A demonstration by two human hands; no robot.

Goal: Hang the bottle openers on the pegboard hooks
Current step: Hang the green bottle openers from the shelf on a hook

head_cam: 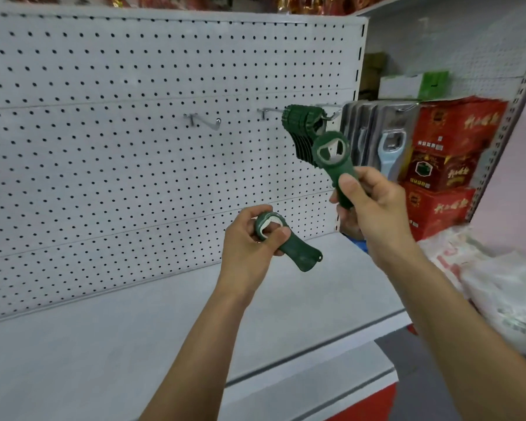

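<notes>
Gripping a green opener (334, 165) by its handle at right of centre, the right hand (374, 205) is raising it beside the hung stack (301, 129), while the left hand (249, 241) is clasping another opener (292, 244) below centre.

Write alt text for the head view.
The right hand lifts a green opener toward a hook already stacked with green openers, while the left hand holds another. Left of it, an empty hook juts from the white pegboard.
</notes>
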